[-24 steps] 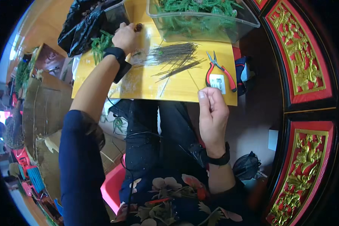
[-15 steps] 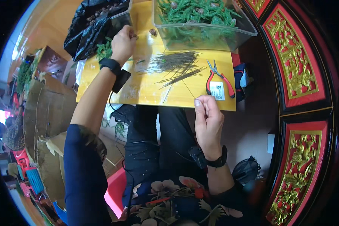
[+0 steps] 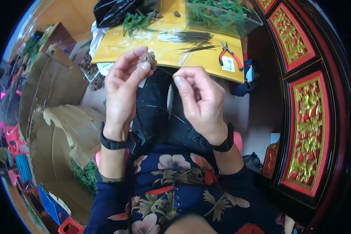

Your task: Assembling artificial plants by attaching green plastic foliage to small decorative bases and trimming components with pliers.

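Because the pine cone pinched in your left hand, by the table's near edge, looks light but brittle, grip its sides softly; fingertips of your right hand meet.

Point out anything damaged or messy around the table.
The cardboard box at the left looks damaged: its flap is ragged and torn. Pale marks litter the yellow tabletop, and some thin dark wires stray from their pile.

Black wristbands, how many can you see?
2: one wristband around the wrist of the left hand, another wristband around that of the right hand. I see no others.
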Motion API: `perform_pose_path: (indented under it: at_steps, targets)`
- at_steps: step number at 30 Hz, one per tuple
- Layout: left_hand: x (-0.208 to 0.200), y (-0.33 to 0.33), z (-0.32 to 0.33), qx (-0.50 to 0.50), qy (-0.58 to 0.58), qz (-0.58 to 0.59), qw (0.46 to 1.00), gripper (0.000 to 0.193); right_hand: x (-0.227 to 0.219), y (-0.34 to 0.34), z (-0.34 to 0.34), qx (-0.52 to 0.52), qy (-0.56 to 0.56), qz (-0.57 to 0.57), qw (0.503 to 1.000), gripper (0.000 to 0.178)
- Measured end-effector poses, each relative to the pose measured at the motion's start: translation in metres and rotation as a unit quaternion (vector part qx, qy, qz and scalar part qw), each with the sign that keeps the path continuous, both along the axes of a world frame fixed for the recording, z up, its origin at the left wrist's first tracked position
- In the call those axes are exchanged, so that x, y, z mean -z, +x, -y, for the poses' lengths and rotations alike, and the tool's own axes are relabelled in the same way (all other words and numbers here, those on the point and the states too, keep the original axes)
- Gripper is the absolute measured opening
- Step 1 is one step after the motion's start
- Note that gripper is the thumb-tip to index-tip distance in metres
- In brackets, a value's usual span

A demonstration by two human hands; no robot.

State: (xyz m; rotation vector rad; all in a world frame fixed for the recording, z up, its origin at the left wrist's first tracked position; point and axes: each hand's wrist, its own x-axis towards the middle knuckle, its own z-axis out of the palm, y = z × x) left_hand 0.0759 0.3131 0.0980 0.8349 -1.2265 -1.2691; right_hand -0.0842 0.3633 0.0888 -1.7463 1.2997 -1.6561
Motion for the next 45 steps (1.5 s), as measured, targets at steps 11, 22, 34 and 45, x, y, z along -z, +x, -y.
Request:
perform_pose_path:
  at_steps: [11,22,34,45]
  targets:
    - [-0.009,0.033,-0.088,-0.036,-0.038,-0.052,0.997,0.033,-0.019,0.026,-0.052,-0.036,-0.142,-0.156,0.977,0.007]
    - [-0.009,0.033,-0.088,-0.018,-0.014,-0.071,0.997,0.035,-0.009,0.037,-0.053,0.019,-0.129,-0.13,0.983,0.009]
    - [0.0,0.024,-0.086,-0.017,-0.015,-0.071,0.997,0.033,-0.004,0.041,-0.051,0.058,-0.147,-0.131,0.979,0.013]
    - [0.006,0.016,-0.089,0.041,0.069,-0.145,0.986,0.023,0.008,0.048,-0.05,0.048,-0.103,-0.094,0.989,0.013]
